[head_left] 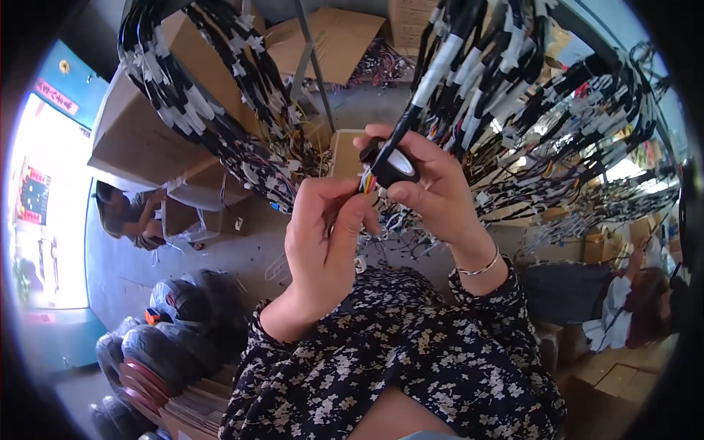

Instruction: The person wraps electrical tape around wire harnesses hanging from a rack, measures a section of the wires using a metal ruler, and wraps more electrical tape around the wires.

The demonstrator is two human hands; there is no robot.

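Observation:
A wire harness (pixel 419 104) wrapped in black and white tape comes down from the hanging bundles into my hands. My left hand (pixel 327 233) pinches its lower end, where bare coloured wires (pixel 367 182) in yellow, red and white show. In my right hand (pixel 438 183) is a roll of black electrical tape (pixel 398 167), held against the harness just above those wires. The fingers of my right hand curl around the roll; its white core faces me. Whether a strip of tape runs from the roll to the wires cannot be made out.
More taped harnesses (pixel 191 110) hang at the left and fan out at the right (pixel 587 139). Cardboard boxes (pixel 147 136) stand behind. One person (pixel 136 213) sits at the left, another (pixel 642 301) at the right. Plastic-wrapped bundles (pixel 165 341) lie lower left.

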